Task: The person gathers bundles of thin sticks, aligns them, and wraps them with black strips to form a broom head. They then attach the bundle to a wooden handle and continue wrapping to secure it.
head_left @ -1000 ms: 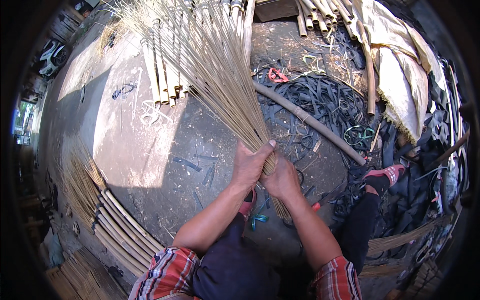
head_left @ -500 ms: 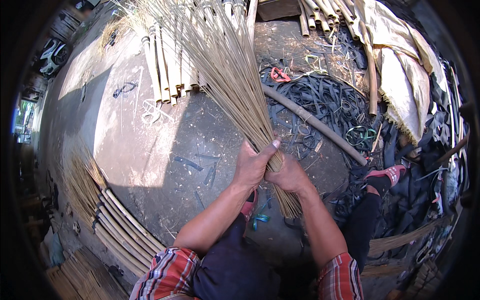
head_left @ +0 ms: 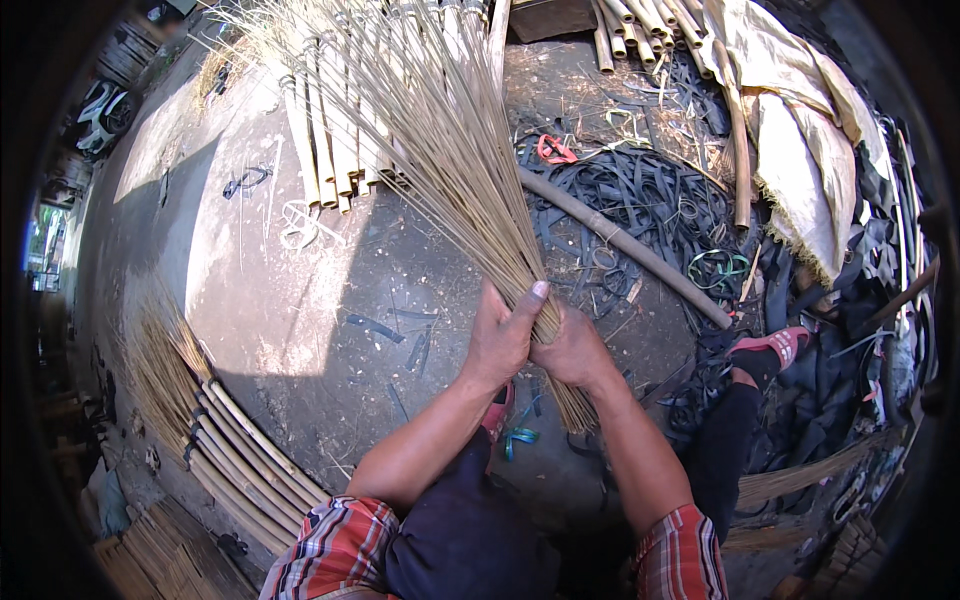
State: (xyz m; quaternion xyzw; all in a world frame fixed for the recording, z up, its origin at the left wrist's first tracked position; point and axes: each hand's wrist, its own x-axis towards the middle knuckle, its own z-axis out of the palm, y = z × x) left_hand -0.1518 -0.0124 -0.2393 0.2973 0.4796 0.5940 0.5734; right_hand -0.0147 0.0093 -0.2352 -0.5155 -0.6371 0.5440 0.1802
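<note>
A long bundle of thin, stiff broom bristles [head_left: 470, 190] slants up and to the left from my two hands, its tips fanning apart. My left hand [head_left: 503, 335] is wrapped round the lower part, thumb laid along the front. Close against it, my right hand [head_left: 570, 348] grips the same bundle from the other side. The cut ends stick out below my hands, gathered in a tight bunch. Several bound brooms with bamboo handles [head_left: 325, 150] lie on the floor beyond, partly hidden behind the fanned tips.
More bamboo-handled brooms [head_left: 240, 430] lie at lower left. On the right spread black rubber strips [head_left: 640, 200], with a wooden pole [head_left: 630, 245] across their edge. Cut bamboo poles [head_left: 650, 30] and a pale sack [head_left: 800, 150] lie farther back. My pink shoe [head_left: 775, 350] rests among the strips.
The bundle's tips have swung slightly left and spread a little wider. Both my hands keep their hold in nearly the same place.
</note>
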